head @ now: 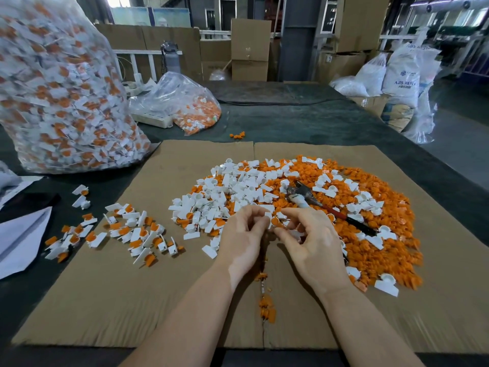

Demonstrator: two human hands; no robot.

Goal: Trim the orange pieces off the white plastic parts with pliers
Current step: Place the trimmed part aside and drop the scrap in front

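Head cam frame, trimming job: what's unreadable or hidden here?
- Part pinched between the left hand and right hand: mostly covered by the fingers; only a bit of white and orange shows.
- Pliers: head half buried in the pile, open or closed unclear.
- Big bag of parts: cut off by the left and top edges, blurred.
- Sack print: too small to read fully.

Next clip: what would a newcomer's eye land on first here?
The big heap of orange and white pieces on the cardboard, with the pliers lying on top. In front of it the left hand and right hand pinch one small part between them. At far left stands a tall clear bag stuffed with untrimmed parts.
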